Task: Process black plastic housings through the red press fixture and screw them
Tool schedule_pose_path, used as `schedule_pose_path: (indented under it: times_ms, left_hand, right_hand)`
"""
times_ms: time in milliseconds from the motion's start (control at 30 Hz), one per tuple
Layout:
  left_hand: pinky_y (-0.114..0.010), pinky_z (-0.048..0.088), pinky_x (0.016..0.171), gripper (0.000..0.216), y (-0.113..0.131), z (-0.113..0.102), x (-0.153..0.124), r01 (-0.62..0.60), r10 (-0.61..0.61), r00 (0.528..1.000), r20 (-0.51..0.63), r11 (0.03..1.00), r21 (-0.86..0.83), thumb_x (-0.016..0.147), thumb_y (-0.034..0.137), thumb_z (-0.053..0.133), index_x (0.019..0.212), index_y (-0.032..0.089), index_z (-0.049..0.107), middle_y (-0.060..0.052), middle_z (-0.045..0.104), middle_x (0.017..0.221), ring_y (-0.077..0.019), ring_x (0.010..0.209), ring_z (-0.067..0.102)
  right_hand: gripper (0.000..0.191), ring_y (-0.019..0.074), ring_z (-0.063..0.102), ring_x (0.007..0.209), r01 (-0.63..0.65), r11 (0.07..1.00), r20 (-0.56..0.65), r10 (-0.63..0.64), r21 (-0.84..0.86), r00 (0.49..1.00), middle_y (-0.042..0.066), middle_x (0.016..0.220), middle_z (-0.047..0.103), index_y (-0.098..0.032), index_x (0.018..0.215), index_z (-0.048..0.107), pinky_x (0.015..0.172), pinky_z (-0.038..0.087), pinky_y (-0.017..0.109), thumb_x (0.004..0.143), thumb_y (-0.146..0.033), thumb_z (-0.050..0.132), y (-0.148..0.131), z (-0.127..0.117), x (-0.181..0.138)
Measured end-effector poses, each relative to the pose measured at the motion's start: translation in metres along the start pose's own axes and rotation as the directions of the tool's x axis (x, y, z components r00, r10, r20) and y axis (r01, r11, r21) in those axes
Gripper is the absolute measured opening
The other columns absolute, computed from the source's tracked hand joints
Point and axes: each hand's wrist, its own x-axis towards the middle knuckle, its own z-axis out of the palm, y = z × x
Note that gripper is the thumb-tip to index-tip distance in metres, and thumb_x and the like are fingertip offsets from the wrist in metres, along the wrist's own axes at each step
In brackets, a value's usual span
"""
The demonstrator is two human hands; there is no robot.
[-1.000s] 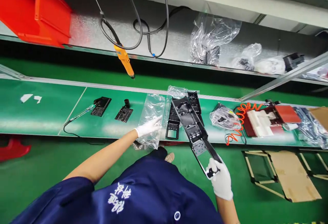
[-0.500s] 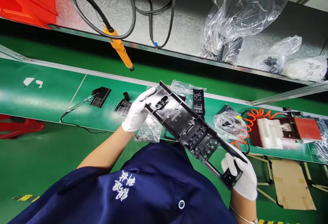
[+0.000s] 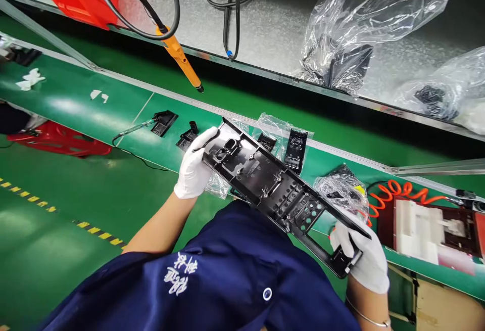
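A long black plastic housing (image 3: 261,182), its ribbed inner side facing up, is held aslant in front of my body. My left hand (image 3: 194,168), in a white glove, is closed on its upper left end, thumb over the edge. At the lower right end, beside the rectangular opening, my gloved right hand (image 3: 364,255) grips the frame with fingers curled through and around it. Behind the housing, a smaller black plastic part (image 3: 296,150) lies on a clear plastic bag (image 3: 273,126) on the green bench (image 3: 132,103).
An orange electric screwdriver (image 3: 182,60) hangs above the bench. Left of the housing lie a black part (image 3: 164,123) with a cable and another black piece (image 3: 185,139). At right are a bagged part (image 3: 341,189), a coiled orange air hose (image 3: 394,192) and a red-and-white fixture (image 3: 420,230).
The camera view has shifted, showing more of the bench at left. Both hands keep hold of the housing, which has hardly changed its tilt.
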Motion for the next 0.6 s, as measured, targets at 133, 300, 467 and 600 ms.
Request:
schedule_pose_path:
  times_ms: [133,300,467,600]
  left_hand:
    - [-0.048,0.055,0.115,0.056,0.003,0.009,-0.016,-0.004,0.004,0.999,-0.032,1.0,0.009,0.078,0.063,0.079,0.122,0.028,0.078,-0.007,0.074,0.135,-0.033,0.129,0.067]
    - [-0.04,0.06,0.105,0.046,0.006,0.014,-0.031,-0.08,0.08,0.995,-0.059,0.997,-0.001,0.083,0.063,0.076,0.112,0.028,0.081,-0.005,0.077,0.122,-0.0271,0.115,0.073]
    - [-0.037,0.063,0.095,0.049,0.01,0.013,-0.043,-0.119,0.121,0.991,-0.058,0.993,0.026,0.086,0.07,0.07,0.105,0.026,0.081,-0.006,0.079,0.11,-0.0244,0.102,0.077]
    - [-0.033,0.064,0.092,0.045,0.013,0.01,-0.048,-0.171,0.173,0.983,-0.06,0.984,0.045,0.089,0.067,0.069,0.102,0.025,0.082,-0.005,0.079,0.107,-0.023,0.101,0.077]
  right_hand:
    - [0.12,0.0073,0.031,0.044,-0.022,1.0,0.004,0.022,0.008,1.0,-0.004,0.049,0.022,0.002,0.156,0.02,0.044,0.028,0.021,0.071,-0.069,0.067,-0.003,-0.014,0.0]
    - [0.09,0.0067,0.029,0.042,-0.018,0.998,-0.054,0.021,0.056,0.998,-0.003,0.048,0.021,-0.005,0.14,0.042,0.044,0.025,0.022,0.074,-0.063,0.065,-0.008,-0.019,-0.006]
    - [0.077,0.009,0.027,0.039,-0.113,0.992,-0.102,0.119,0.059,0.988,-0.003,0.047,0.013,-0.013,0.102,0.041,0.041,0.023,0.025,0.063,-0.072,0.069,-0.018,-0.016,-0.009]
    - [0.085,0.0088,0.024,0.04,-0.198,0.976,-0.161,0.21,0.085,0.964,-0.002,0.048,0.011,-0.012,0.088,0.029,0.04,0.023,0.027,0.052,-0.074,0.073,-0.023,-0.012,-0.014]
